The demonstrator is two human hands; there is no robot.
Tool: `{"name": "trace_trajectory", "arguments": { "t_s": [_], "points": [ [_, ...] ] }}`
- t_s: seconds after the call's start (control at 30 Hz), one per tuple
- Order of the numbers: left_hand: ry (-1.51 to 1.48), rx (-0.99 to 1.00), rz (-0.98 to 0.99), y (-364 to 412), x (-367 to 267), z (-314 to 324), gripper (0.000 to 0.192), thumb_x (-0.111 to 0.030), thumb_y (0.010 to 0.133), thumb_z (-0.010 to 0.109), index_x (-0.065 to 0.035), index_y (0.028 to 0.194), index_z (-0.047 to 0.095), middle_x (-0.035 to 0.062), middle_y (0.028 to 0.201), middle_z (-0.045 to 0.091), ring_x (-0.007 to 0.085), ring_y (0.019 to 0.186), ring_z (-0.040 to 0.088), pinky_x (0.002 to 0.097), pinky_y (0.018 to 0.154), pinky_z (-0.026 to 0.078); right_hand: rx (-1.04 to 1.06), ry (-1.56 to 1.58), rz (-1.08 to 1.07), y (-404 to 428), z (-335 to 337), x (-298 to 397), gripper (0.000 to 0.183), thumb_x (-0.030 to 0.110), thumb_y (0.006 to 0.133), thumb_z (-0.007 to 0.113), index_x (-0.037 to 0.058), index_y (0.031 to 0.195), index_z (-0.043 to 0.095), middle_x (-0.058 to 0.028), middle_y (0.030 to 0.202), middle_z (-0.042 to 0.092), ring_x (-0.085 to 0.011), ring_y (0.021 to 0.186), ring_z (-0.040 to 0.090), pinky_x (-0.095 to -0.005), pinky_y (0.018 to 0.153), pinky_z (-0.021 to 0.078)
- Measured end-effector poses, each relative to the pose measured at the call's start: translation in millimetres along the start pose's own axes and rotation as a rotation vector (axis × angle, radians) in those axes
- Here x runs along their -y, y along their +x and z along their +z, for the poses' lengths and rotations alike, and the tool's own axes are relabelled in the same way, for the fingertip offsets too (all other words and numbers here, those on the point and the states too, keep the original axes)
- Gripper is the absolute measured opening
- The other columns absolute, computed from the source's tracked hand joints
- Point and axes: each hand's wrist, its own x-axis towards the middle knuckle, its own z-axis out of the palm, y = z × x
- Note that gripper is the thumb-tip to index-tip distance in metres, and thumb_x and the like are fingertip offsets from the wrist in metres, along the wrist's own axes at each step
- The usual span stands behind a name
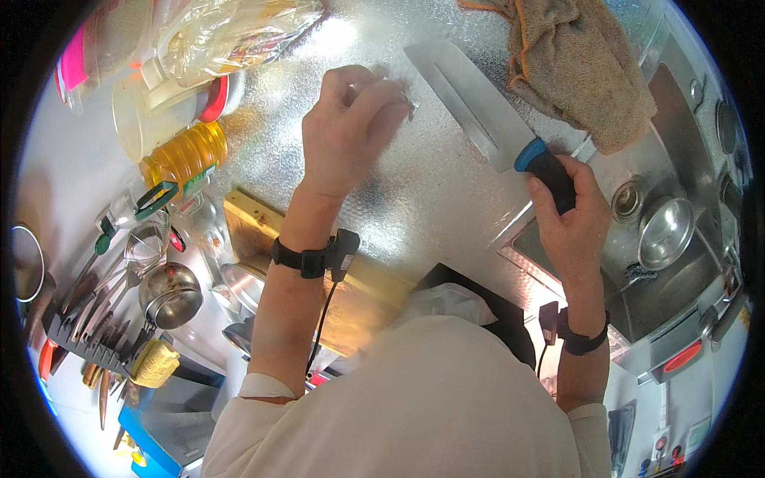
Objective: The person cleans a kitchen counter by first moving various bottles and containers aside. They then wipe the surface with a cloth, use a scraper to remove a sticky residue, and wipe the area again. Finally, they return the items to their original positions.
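Observation:
My right hand grips the black handle, with its blue collar, of a broad-bladed kitchen knife. Its blade points away to the upper left, over the textured metal countertop. My left hand is over the same countertop, left of the blade and apart from it. Its fingers are curled and blurred. Something small and shiny shows by the fingertips, but whether the hand holds it cannot be made out. Both wrists wear black straps with small cabled devices.
A brown towel lies beyond the knife. At right, a sink contains a metal bowl. Left stand a bottle of yellow oil, plastic bags and a utensil rack. A wooden board is near my left forearm.

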Motion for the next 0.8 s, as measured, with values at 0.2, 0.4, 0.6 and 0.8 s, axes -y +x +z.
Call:
{"name": "trace_trajectory", "arguments": {
  "t_s": [0.2,0.4,0.6,0.8],
  "points": [
    [-0.054,-0.119,-0.047,2.2,4.7,10.9,0.027,-0.017,0.079,0.086,-0.0180,0.104,0.076,0.0047,0.104,0.062,0.0178,0.070,0.069,0.0319,0.059,0.056,-0.031,-0.004,-0.053,-1.1,2.2,-0.5,0.033,0.022,0.087,0.080,0.0033,0.111,0.068,-0.0150,0.093,0.074,-0.0279,0.080,0.075,-0.0360,0.070,0.0596],
    [-0.014,-0.083,-0.044,4.6,-2.4,6.9,0.034,-0.018,0.076,0.089,-0.0149,0.107,0.075,0.0068,0.108,0.061,0.0206,0.077,0.068,0.0316,0.065,0.057,-0.034,-0.032,-0.006,-0.1,1.0,4.5,0.033,0.021,0.087,0.079,0.0034,0.112,0.068,-0.0150,0.093,0.074,-0.0283,0.080,0.075,-0.0365,0.070,0.0595],
    [0.001,-0.002,-0.029,-6.4,-10.6,1.0,0.055,-0.023,0.069,0.094,-0.0161,0.119,0.072,0.0099,0.117,0.059,0.0262,0.093,0.067,0.0364,0.078,0.059,-0.043,-0.023,-0.035,-0.4,0.7,1.4,0.033,0.022,0.087,0.080,0.0037,0.111,0.068,-0.0150,0.092,0.074,-0.0281,0.080,0.075,-0.0357,0.070,0.0592],
    [0.049,-0.052,-0.030,-7.5,-8.3,2.2,0.056,-0.023,0.071,0.092,-0.0174,0.123,0.070,0.0095,0.118,0.058,0.0257,0.091,0.066,0.0362,0.077,0.057,-0.069,-0.037,-0.065,-0.2,3.4,0.6,0.032,0.022,0.088,0.080,0.0040,0.111,0.067,-0.0144,0.092,0.074,-0.0269,0.079,0.075,-0.0360,0.070,0.0591]
  ]
}}
